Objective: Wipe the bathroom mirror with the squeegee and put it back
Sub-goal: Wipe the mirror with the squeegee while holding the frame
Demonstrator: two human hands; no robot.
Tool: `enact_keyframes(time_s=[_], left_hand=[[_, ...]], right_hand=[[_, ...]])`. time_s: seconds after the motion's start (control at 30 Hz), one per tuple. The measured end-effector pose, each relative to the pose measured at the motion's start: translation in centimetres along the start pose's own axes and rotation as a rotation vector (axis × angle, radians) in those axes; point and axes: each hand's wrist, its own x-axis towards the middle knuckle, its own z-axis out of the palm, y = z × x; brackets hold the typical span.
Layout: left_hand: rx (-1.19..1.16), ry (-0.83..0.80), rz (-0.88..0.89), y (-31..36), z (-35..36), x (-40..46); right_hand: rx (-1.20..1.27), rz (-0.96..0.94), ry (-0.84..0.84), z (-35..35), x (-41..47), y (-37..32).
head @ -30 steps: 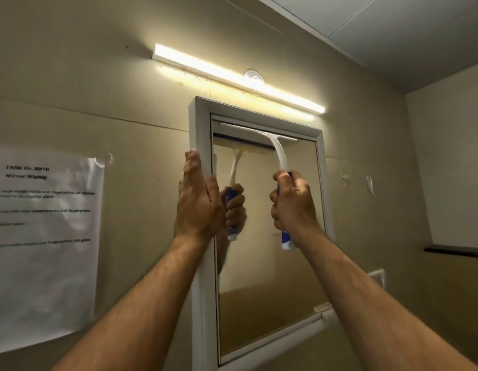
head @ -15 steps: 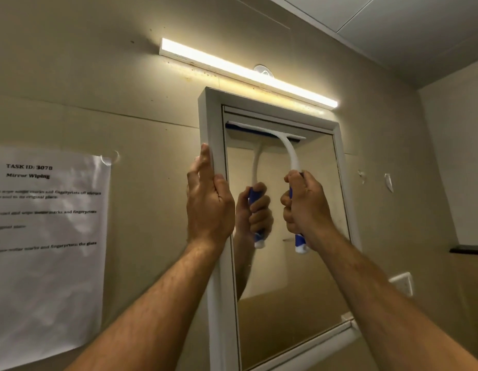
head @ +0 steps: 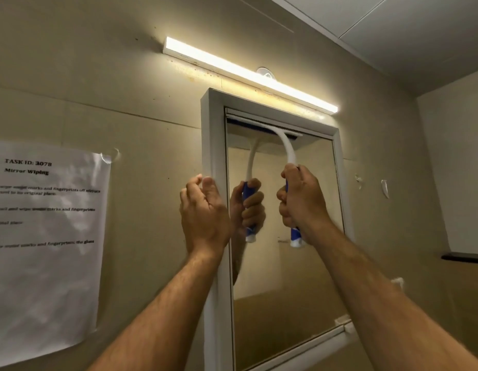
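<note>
Squeegee (head: 284, 149) at the top edge of the mirror (head: 291, 263), held by our right hand (head: 299, 202).

We log the white squeegee's blade pressed flat along the glass just under the upper frame, its curved neck running down to a blue-and-white handle that our right hand grips in a closed fist. Our left hand (head: 203, 212) grips the mirror's white left frame edge, fingers curled round it. Adjacent: lit light bar (head: 248, 73) above the mirror; taped paper notice (head: 45, 236) on the wall to the left.

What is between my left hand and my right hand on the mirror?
In the head view, mirror glass showing the reflection of the right hand on the squeegee; left hand holds the frame.
</note>
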Motion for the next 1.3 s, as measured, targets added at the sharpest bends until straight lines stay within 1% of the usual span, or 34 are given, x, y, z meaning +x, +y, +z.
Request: enact_keyframes(time_s=[0.17, 0.27, 0.5, 0.6, 0.7, 0.8, 0.87, 1.0, 1.1, 1.2, 1.3], left_hand=[[0.012, 0.003, -0.028, -0.2, -0.1, -0.5], [0.032, 0.009, -0.033, -0.1, -0.2, -0.8], [0.011, 0.008, -0.033, 0.1, -0.5, -1.3], [0.005, 0.017, -0.027, 0.1, -0.7, -1.5], [-0.005, 0.024, -0.003, 0.0, -0.8, -1.6], [0.003, 0.023, 0.002, 0.1, -0.9, -1.7], [0.019, 0.024, -0.021, 0.1, -0.8, -1.7], [0.055, 0.023, -0.085, 0.0, -0.9, -1.8], [0.051, 0.019, -0.116, -0.1, -0.9, -1.9], [0.047, 0.030, -0.112, 0.0, -0.9, -2.0], [0.023, 0.032, -0.102, -0.1, -1.0, -2.2]], right_hand=[[-0.024, 0.026, -0.021, 0.0, -3.9, 2.0], [-0.039, 0.042, -0.053, -0.9, -3.5, 3.0], [-0.018, 0.020, -0.010, -0.1, -0.4, -0.4], [-0.016, 0.052, -0.036, 0.1, -1.9, 1.1], [-0.005, 0.061, -0.032, 0.0, -5.2, 3.0], [-0.085, 0.048, -0.051, -1.3, -5.9, 5.4], [-0.106, 0.060, -0.052, -2.1, -5.4, 5.4], [-0.103, 0.037, -0.049, -1.8, -3.3, 2.2], [-0.091, 0.067, -0.037, -1.6, -2.4, 0.7], [-0.095, 0.098, -0.084, -0.6, -5.1, 0.2], [-0.098, 0.144, -0.099, -0.7, -8.7, 1.8]])
